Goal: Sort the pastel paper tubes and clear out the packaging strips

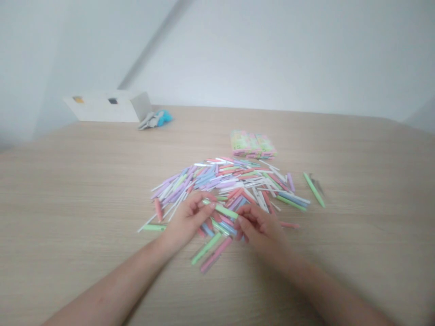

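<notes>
A heap of pastel pens and pen parts point(234, 183) in pink, green, blue, purple and white lies on the wooden table point(68, 181). My left hand point(186, 219) pinches one end of a green pen point(222, 209) just above the near edge of the heap. My right hand point(260, 228) is curled with its fingertips at the pen's other end. A green pen point(205, 248) and a pink pen point(216, 255) lie side by side on the table between my wrists.
A flat stack of colourful packs point(252, 144) sits behind the heap. One green pen point(314, 189) lies apart at the right. At the far left stand a white cardboard box point(108, 105) and a grey-and-blue bundle point(155, 119). A white wall rises behind the table.
</notes>
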`<state>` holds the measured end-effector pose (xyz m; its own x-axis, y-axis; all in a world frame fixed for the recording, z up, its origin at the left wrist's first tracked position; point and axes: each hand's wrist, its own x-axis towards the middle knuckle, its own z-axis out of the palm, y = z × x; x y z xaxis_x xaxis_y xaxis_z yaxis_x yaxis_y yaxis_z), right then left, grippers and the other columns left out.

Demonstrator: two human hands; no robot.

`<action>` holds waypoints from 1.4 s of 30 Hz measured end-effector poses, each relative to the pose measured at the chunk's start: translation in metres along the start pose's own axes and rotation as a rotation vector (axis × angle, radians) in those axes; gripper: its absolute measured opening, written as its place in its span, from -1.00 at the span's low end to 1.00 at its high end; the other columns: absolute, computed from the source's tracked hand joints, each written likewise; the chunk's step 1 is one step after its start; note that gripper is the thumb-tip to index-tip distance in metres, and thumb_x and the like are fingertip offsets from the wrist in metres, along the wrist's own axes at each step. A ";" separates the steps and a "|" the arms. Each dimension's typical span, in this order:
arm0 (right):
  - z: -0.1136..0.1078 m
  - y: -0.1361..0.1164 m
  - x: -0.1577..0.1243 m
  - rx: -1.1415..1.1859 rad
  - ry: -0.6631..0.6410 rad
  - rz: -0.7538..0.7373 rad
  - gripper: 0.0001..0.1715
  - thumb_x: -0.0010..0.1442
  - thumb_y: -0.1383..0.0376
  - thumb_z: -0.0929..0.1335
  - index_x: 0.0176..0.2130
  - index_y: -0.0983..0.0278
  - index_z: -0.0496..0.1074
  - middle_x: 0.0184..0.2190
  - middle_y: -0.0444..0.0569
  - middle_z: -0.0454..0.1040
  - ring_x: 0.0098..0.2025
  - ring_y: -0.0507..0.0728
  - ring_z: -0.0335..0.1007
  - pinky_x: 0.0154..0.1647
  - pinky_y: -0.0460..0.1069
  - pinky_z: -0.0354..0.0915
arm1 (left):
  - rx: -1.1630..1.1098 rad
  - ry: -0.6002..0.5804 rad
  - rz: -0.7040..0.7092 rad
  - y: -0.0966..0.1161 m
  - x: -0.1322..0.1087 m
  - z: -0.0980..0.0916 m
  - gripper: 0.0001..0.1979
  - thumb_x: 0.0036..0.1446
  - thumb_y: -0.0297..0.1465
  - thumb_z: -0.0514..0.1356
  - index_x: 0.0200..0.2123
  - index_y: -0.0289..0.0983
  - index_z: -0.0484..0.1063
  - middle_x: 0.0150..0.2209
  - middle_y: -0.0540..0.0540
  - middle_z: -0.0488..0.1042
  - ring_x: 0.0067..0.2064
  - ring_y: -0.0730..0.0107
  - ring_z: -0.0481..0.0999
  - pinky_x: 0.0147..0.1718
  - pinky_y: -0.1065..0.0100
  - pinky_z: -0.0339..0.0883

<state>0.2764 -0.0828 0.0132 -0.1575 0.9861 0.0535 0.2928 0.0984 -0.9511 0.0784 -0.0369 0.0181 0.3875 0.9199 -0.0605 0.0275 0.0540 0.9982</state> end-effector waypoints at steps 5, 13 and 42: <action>-0.002 -0.002 0.002 0.080 -0.018 0.056 -0.87 0.23 0.32 0.23 -0.25 0.27 0.35 -0.47 -0.13 0.46 -0.48 0.00 0.41 -0.48 -0.10 0.30 | 0.038 -0.030 -0.010 -0.001 0.002 -0.002 -0.64 0.12 -0.10 0.19 -0.21 -0.26 0.28 -0.57 0.03 0.46 -0.64 0.49 0.42 -0.73 0.53 0.30; -0.002 -0.005 0.004 0.187 -0.026 0.075 -0.87 0.18 0.33 0.25 -0.23 0.28 0.34 -0.45 -0.11 0.49 -0.46 0.01 0.46 -0.46 -0.08 0.36 | 0.036 -0.049 -0.017 -0.003 0.002 -0.004 -0.65 0.12 -0.12 0.20 -0.21 -0.27 0.28 -0.57 0.05 0.45 -0.64 0.49 0.42 -0.71 0.52 0.31; -0.003 -0.002 0.010 0.322 -0.012 0.073 -0.77 0.16 0.13 0.32 -0.29 0.26 0.32 -0.51 -0.13 0.48 -0.56 0.00 0.41 -0.55 -0.10 0.31 | 0.202 -0.330 0.045 -0.001 0.000 -0.001 -0.70 0.19 -0.23 0.14 -0.16 -0.29 0.53 -0.24 -0.09 0.50 -0.51 0.59 0.29 -0.56 0.53 0.21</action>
<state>0.2769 -0.0725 0.0163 -0.1592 0.9870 -0.0204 -0.0095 -0.0222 -0.9997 0.0774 -0.0368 0.0167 0.6669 0.7437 -0.0471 0.1714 -0.0916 0.9809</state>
